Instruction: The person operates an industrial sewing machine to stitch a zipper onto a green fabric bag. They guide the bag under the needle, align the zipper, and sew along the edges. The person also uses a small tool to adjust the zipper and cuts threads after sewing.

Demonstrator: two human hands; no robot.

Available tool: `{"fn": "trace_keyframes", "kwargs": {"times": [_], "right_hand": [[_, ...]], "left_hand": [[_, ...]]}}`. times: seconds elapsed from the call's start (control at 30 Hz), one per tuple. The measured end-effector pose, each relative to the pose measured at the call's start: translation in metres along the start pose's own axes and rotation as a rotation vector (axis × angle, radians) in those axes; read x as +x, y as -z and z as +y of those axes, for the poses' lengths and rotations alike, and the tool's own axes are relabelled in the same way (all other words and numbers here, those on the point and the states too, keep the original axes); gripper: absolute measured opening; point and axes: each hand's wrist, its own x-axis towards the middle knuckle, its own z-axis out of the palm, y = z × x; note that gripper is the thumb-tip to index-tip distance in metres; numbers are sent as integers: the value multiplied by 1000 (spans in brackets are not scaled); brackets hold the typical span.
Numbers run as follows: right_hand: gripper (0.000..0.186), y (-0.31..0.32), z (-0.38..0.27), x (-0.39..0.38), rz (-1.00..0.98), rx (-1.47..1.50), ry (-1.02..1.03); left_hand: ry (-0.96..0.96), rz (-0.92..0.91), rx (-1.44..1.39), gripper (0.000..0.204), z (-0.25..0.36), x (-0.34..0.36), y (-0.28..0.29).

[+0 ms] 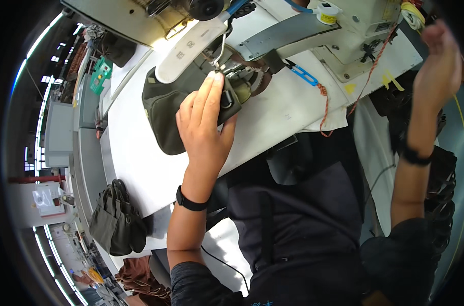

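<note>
My left hand (pixel 204 127) lies flat on a dark olive fabric bag (pixel 163 115), fingers stretched together toward the needle area of a sewing machine (pixel 298 38). Those fingertips rest just beside the presser foot (pixel 218 66), where the bag's edge sits. A black buckle-like fitting (pixel 226 99) shows on the bag next to my index finger. Raised at the far right, my right hand (pixel 437 74) is off the table, near the machine's right end. Its fingers are blurred, and no held thing can be made out.
Blue-handled thread snips (pixel 303 75) on an orange cord lie right of the needle. Another olive bag (pixel 118 219) sits at the table's left end. Brown pieces (pixel 142 278) hang below it. A green device (pixel 100 75) stands at the back left.
</note>
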Motion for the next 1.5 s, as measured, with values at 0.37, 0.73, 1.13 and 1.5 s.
{"fn": "trace_keyframes", "kwargs": {"times": [0.37, 0.73, 1.13, 1.5], "right_hand": [[36, -166, -16, -177, -536, -228, 159], [18, -88, -45, -202, -469, 28, -74], [37, -91, -28, -256, -400, 398, -1004], [23, -101, 5, -243, -1165, 94, -285]], "left_hand": [[9, 30, -59, 79, 1, 2, -1], [-8, 62, -68, 81, 0, -3, -8], [-24, 64, -160, 69, -7, -1, -5], [24, -17, -169, 57, -1, 1, 14]]}}
